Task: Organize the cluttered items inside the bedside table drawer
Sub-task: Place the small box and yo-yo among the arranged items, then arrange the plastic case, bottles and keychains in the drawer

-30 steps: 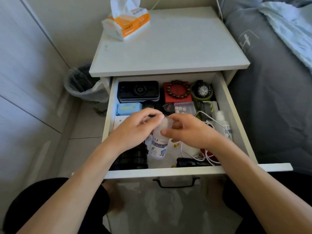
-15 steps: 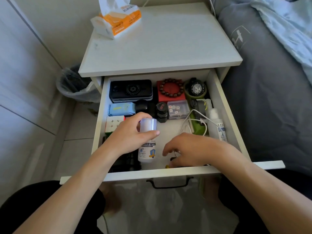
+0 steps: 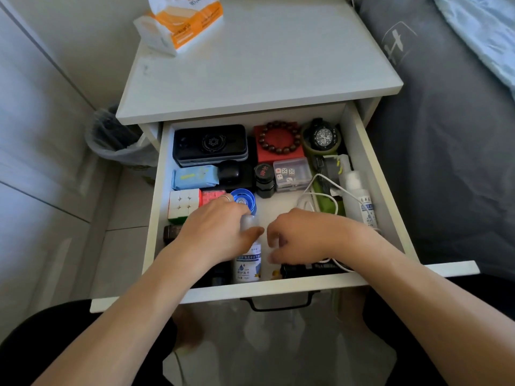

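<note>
**Bottle held at the drawer's front**

A small white bottle point(image 3: 249, 263) stands upright near the front wall of the open drawer point(image 3: 370, 174). The left hand point(image 3: 214, 232) grips its cap, fingers point(image 3: 252, 232) curled round it. The right hand point(image 3: 303, 235) hovers just beside the bottle, fingers loosely curled, holding nothing. A blue disc point(image 3: 244, 200) lies just behind; a tissue pack point(image 3: 181, 20) sits on the table point(image 3: 278, 65).
</note>
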Demonstrator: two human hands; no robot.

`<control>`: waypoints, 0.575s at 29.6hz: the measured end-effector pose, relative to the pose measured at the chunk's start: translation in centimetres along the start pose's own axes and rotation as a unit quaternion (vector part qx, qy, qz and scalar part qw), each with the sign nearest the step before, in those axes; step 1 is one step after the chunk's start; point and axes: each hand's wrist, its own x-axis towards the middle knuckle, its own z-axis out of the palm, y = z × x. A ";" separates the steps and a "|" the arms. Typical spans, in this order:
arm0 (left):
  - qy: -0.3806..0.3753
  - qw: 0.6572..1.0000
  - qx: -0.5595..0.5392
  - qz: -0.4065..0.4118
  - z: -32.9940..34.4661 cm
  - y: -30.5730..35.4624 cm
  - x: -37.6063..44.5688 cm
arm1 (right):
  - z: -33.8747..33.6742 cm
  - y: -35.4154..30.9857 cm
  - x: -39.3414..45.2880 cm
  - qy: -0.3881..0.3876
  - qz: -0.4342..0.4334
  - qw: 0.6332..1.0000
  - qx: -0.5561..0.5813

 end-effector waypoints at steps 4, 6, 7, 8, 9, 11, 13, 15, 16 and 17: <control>-0.004 0.994 -0.107 -0.007 -0.4 -0.8 0.1 | 0.0 0.0 1.9 0.046 0.052 0.991 0.118; -0.015 0.991 -0.136 -0.002 -0.6 -0.6 0.6 | -0.3 0.1 2.7 0.022 0.059 0.979 0.194; -0.014 0.991 -0.133 -0.007 -0.7 -1.3 0.0 | -0.4 -0.8 3.4 0.014 0.045 0.976 0.211; -0.008 0.992 -0.127 -0.006 -0.7 -1.3 0.2 | -0.6 -0.9 3.7 0.015 0.040 0.974 0.222; 0.003 0.993 -0.114 -0.013 -0.6 -1.4 0.3 | -0.7 -0.9 4.0 0.018 0.037 0.973 0.229; 0.022 0.996 -0.079 -0.029 -0.9 -2.1 0.3 | -0.5 -1.1 4.5 0.018 0.038 0.971 0.235; 0.024 0.998 -0.033 -0.037 -1.3 -2.5 0.7 | -0.5 -0.9 4.4 0.012 0.048 0.971 0.235; 0.018 0.999 0.001 -0.043 -1.5 -2.5 1.2 | -0.5 -0.5 4.3 0.009 0.057 0.969 0.242; 0.014 0.999 0.006 -0.049 -1.5 -2.6 1.1 | -0.4 -0.8 4.3 0.011 0.065 0.967 0.244; 0.009 0.998 0.018 -0.055 -1.3 -2.4 1.5 | -0.4 -0.7 4.3 0.011 0.069 0.966 0.250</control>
